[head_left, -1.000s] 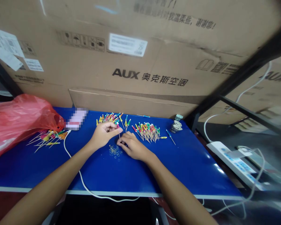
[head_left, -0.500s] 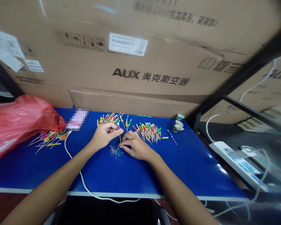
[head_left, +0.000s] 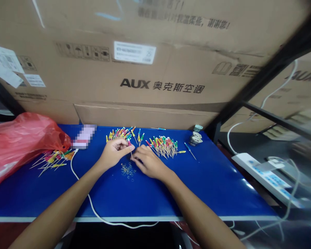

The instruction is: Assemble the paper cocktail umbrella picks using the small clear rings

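Observation:
My left hand (head_left: 114, 152) pinches a folded pink cocktail umbrella (head_left: 129, 142) between thumb and fingers, its thin wooden stick pointing down. Close beside it, my right hand (head_left: 149, 162) is closed, its fingertips drawn together at the stick's lower end. Whether those fingertips hold the stick or something small is hidden. Just below both hands lies a loose heap of small clear rings (head_left: 128, 170), like tiny rubber bands. Folded cocktail umbrellas in several colours form one pile (head_left: 119, 134) behind my left hand and another pile (head_left: 164, 145) to the right of my right hand.
A red plastic bag (head_left: 28, 141) lies at the left, with more umbrellas (head_left: 54, 158) at its mouth. A phone (head_left: 84, 136) has a white cable (head_left: 91, 204) crossing the blue table (head_left: 212, 193). Small rolls (head_left: 196, 138) stand back right, near a lone blue umbrella (head_left: 189, 149). A large cardboard box (head_left: 155, 114) stands behind.
My right thumb and fingertips have come closer together at the stick. The left hand keeps its pinch on the umbrella. The camera view has shifted slightly.

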A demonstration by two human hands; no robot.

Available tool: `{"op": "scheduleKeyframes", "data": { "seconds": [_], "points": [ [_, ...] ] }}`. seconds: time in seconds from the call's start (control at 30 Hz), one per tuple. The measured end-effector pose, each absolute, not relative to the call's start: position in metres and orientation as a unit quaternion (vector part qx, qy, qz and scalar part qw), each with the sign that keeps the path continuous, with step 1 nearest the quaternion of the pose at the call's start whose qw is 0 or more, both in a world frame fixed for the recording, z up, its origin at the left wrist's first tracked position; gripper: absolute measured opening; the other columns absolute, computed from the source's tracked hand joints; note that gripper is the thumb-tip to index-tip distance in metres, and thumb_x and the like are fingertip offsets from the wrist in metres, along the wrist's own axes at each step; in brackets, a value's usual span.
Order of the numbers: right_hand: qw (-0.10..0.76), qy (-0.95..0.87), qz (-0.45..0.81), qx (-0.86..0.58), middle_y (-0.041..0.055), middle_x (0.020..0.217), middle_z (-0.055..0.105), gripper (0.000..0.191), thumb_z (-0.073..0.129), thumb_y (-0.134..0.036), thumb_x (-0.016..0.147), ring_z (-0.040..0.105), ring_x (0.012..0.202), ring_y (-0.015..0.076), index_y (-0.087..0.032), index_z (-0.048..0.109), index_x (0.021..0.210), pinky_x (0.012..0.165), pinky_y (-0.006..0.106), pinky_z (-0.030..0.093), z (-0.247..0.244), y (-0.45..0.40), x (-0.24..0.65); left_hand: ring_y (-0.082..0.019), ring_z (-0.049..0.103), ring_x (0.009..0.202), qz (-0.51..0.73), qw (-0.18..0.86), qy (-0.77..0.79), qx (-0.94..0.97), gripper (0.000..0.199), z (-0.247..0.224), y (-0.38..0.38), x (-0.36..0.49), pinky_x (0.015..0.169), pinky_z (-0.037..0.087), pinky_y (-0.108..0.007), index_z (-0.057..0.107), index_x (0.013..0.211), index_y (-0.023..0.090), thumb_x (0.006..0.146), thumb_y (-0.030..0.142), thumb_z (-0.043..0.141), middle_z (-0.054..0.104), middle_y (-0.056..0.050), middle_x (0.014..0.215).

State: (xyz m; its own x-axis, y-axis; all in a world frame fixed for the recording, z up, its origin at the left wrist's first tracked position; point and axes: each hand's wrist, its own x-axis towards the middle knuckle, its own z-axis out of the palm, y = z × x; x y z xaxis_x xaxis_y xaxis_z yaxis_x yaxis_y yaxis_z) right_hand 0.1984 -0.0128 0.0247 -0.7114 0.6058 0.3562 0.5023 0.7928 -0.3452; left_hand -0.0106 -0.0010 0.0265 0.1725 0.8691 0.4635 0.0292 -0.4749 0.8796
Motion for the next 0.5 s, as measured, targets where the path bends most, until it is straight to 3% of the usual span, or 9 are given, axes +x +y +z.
{"op": "scheduleKeyframes", "data": {
  "seconds": [0.1,0.23,0.33,0.5],
  "points": [
    [0.286,-0.892,0.140,-0.320,0.0059,0.094,0.064,0.016,0.049,-0.025,0.102,0.053,0.090,0.0221,-0.023,0.065,0.099,0.086,0.037,0.041,0.032,-0.011,0.202,-0.007,0.046,0.054,0.544,0.383,0.332,0.669,0.027,0.026,-0.001,-0.010,0.050,0.040,-0.020,0.061,0.067,0.016,0.079,0.030,0.080,0.060,0.000,0.073],
    [0.370,-0.843,0.181,-0.346,0.0045,0.092,0.066,0.016,0.048,-0.028,0.104,0.056,0.087,0.0208,-0.023,0.063,0.099,0.088,0.038,0.042,0.036,-0.011,0.204,-0.009,0.057,0.053,0.497,0.462,0.337,0.652,0.024,0.026,-0.007,-0.007,0.048,0.045,-0.021,0.063,0.075,0.016,0.082,0.033,0.077,0.071,-0.004,0.083],
    [0.406,-0.816,0.218,-0.348,0.0043,0.096,0.068,0.015,0.049,-0.030,0.104,0.058,0.089,0.0203,-0.024,0.062,0.100,0.090,0.039,0.044,0.036,-0.012,0.204,-0.010,0.060,0.052,0.469,0.476,0.354,0.654,0.022,0.029,-0.012,-0.005,0.048,0.047,-0.021,0.066,0.079,0.016,0.082,0.034,0.077,0.074,-0.005,0.078],
    [0.440,-0.781,0.264,-0.358,0.0056,0.097,0.068,0.016,0.052,-0.034,0.102,0.061,0.090,0.0203,-0.023,0.064,0.103,0.079,0.034,0.048,0.035,-0.012,0.204,-0.010,0.054,0.052,0.427,0.430,0.373,0.703,0.023,0.031,-0.015,-0.004,0.047,0.042,-0.020,0.074,0.081,0.015,0.079,0.037,0.079,0.070,-0.003,0.066]
  ]
}}
